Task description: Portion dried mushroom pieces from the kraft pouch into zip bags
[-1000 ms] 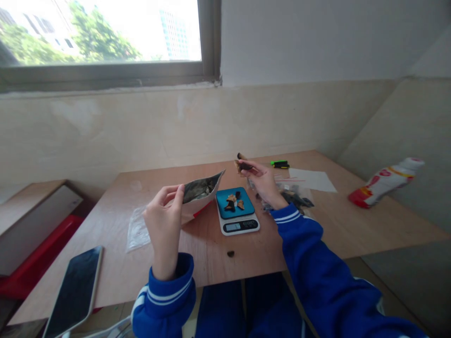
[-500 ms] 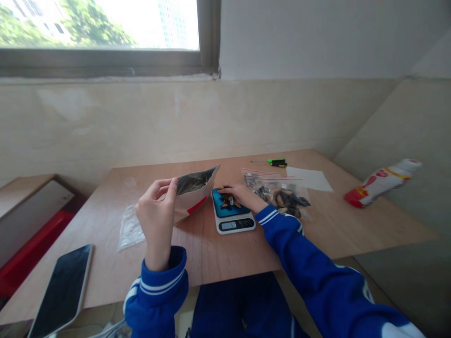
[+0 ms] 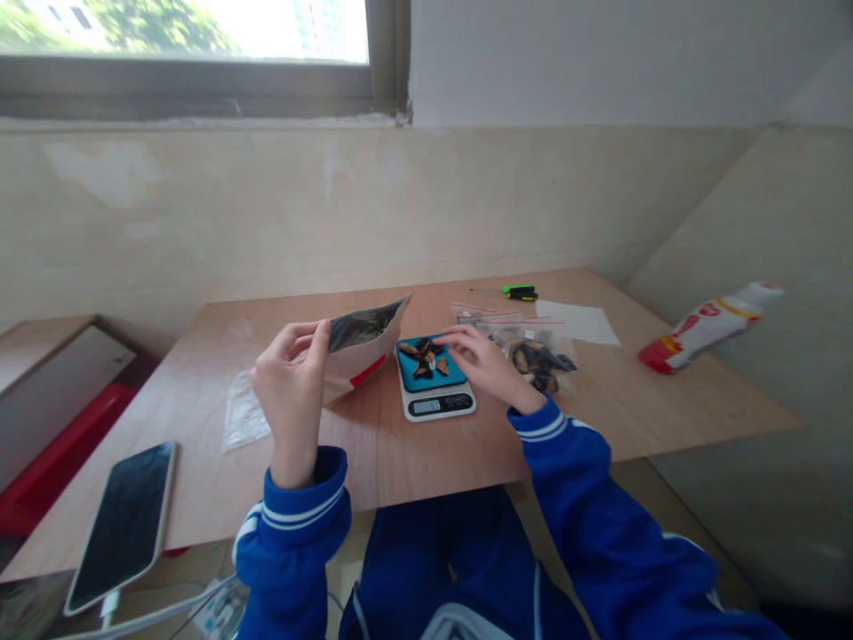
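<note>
Right hand [image 3: 481,360]: drawn back toward scale's [image 3: 436,405] three o'clock — fingers loosely open
Left hand [image 3: 293,369]: pinching pouch [image 3: 346,369]
Dried pieces [image 3: 424,363]: likely brittle (grip edges)

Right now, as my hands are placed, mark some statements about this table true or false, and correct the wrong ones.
1. The left hand holds the open paper bag. True.
2. The scale's blue tray is bare. False: dark and tan pieces lie on it.
3. The right hand grips the green-handled tool. False: that tool lies near the table's back edge.
4. A white cable is plugged into the phone. True.
</note>
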Available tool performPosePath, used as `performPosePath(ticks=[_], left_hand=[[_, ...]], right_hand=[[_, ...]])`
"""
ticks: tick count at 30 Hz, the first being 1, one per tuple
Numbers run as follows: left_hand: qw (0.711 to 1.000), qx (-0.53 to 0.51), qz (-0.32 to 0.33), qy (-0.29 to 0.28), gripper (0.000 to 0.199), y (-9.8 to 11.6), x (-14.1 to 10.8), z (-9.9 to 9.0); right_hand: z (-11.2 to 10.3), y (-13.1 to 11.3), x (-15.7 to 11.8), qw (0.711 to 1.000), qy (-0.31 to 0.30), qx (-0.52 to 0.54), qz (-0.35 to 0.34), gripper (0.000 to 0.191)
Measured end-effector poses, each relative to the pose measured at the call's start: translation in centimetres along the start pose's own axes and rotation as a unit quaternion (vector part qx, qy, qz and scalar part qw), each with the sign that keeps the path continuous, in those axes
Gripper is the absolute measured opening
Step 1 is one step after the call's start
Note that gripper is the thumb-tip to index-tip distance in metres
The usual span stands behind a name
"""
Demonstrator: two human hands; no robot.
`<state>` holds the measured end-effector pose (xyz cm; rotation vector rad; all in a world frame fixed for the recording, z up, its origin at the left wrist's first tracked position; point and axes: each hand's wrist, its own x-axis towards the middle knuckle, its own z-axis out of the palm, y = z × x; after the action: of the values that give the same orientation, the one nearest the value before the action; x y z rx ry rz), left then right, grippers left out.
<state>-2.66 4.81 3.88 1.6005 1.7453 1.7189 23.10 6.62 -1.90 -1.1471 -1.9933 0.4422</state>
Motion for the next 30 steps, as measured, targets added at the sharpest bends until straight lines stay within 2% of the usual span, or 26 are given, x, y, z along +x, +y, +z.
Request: performPosePath(ticks=[1, 2, 4, 6, 7, 8, 11, 15, 18, 21, 30], left_hand=[[1.0, -0.004, 0.0, -0.001, 0.027, 0.0, 0.0, 0.0], [1.0, -0.006, 0.001, -0.001, 0.027, -0.1, -0.1, -0.1], [1.0, -0.01, 0.003, -0.002, 0.027, -0.2, -0.3, -0.1], [1.0, -0.01, 0.009, 0.0, 0.028, -0.4, -0.5, -0.1], [1.0, -0.009, 0.013, 0.001, 0.028, -0.4, -0.6, -0.1], [1.0, -0.009, 0.015, 0.001, 0.028, -0.5, -0.7, 0.0], [1.0, -0.01, 0.015, -0.001, 0.027, -0.4, -1.2, 0.2], [1.0, -0.022, 0.014, -0.006, 0.026, -0.1, -1.7, 0.3], [1.0, -0.025, 0.012, -0.008, 0.027, 0.0, -1.8, 0.2], [1.0, -0.023, 0.008, -0.009, 0.026, 0.0, -1.8, 0.1], [1.0, -0.014, 0.008, -0.009, 0.028, 0.2, -1.8, -0.2]], right_hand=[[-0.6, -1.7, -1.4, 0.999, -0.005, 0.032, 0.018, 0.024], [-1.0, -3.3, -2.9, 0.995, -0.046, 0.073, 0.044, 0.023], [-0.9, -5.9, -6.5, 0.965, -0.194, 0.147, 0.098, 0.024], [0.4, -7.2, -10.2, 0.913, -0.348, 0.157, 0.142, 0.024], [1.6, -7.4, -12.0, 0.895, -0.394, 0.135, 0.163, 0.022], [2.9, -7.2, -13.7, 0.885, -0.413, 0.095, 0.193, 0.019], [7.0, -6.4, -17.9, 0.869, -0.405, -0.05, 0.279, 0.019], [10.4, -6.3, -20.4, 0.859, -0.395, -0.139, 0.294, 0.03], [11.3, -6.8, -20.6, 0.856, -0.395, -0.163, 0.293, 0.034], [11.5, -6.9, -20.5, 0.855, -0.393, -0.166, 0.297, 0.029], [12.0, -5.6, -21.1, 0.861, -0.364, -0.124, 0.333, 0.022]])
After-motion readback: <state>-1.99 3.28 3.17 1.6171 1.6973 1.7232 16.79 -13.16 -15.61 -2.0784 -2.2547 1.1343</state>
